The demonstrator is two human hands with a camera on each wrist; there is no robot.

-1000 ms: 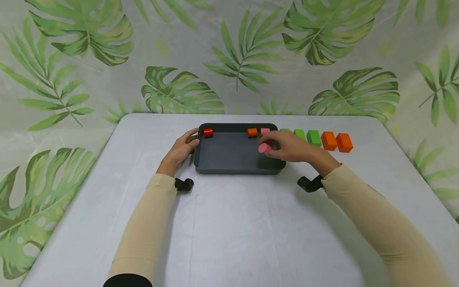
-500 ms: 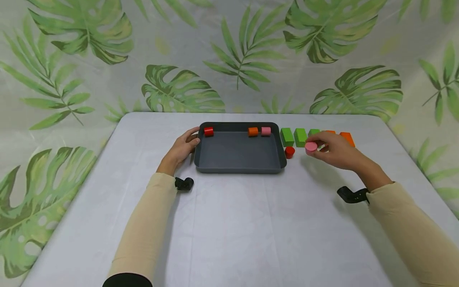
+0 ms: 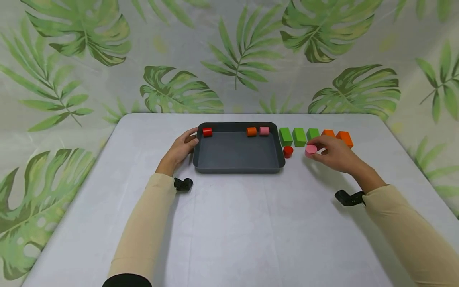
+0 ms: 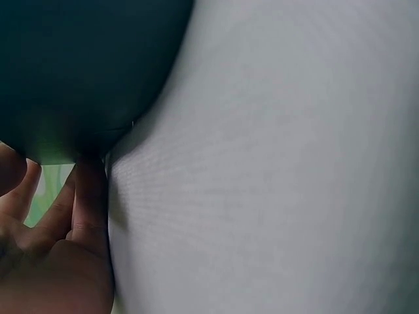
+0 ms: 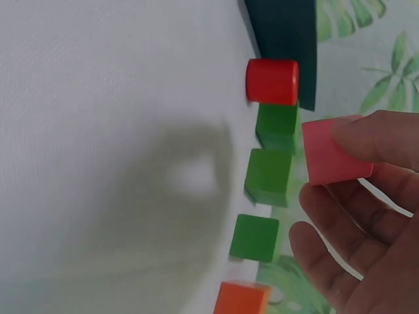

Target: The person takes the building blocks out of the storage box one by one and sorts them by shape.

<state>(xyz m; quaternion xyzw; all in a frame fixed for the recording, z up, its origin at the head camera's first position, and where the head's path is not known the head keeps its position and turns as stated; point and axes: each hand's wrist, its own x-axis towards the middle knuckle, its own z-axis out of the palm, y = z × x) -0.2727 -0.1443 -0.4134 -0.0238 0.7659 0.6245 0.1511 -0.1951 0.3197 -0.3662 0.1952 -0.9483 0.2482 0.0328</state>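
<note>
The pink cylinder [image 3: 310,149] sits pinched in the right hand [image 3: 331,153], just above the table [image 3: 229,223], in front of the green blocks [image 3: 299,136] and right of a red cylinder [image 3: 288,151]. The left hand [image 3: 181,149] rests with relaxed fingers against the dark tray [image 3: 237,165], likely steadying it. The tray holds red [image 3: 207,131], orange [image 3: 252,131] and pink [image 3: 264,130] pieces along its far wall.

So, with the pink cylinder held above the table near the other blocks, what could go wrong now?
The right hand pinches the pink cylinder only at its fingertips, so it may slip and roll. It hangs close to the green blocks and the red cylinder; lowering it could knock them out of line.
</note>
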